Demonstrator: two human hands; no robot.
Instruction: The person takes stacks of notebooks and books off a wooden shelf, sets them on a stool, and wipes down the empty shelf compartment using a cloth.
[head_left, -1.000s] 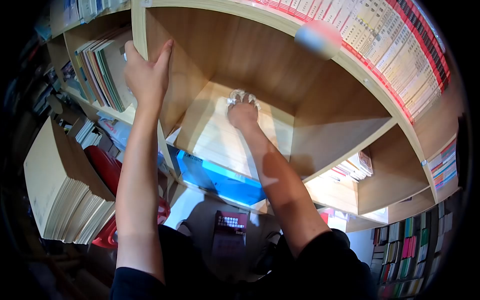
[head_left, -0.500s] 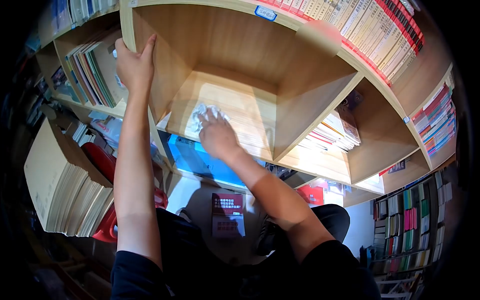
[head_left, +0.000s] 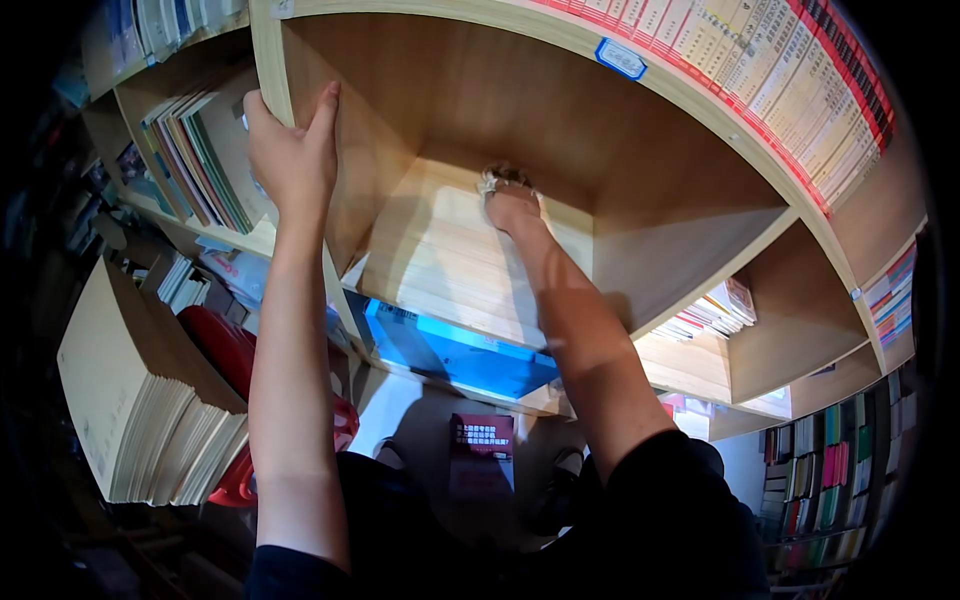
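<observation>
Right hand (head_left: 515,208) grips a cloth (head_left: 491,181) inside the shelf (head_left: 440,275); likely soft, light, best held mid-bunch. Left hand (head_left: 295,158) clasps the shelf's edge (head_left: 272,70).

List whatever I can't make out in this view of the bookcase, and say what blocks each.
In the head view:
- Crumpled pale wad: largely covered by the right hand; its full shape and the grip on it are unclear.
- Left hand: finger ends hidden beyond the pale wooden upright.
- Blue-bordered white label: writing too small.
- Red-and-cream book row: cut off by the top edge.
</observation>
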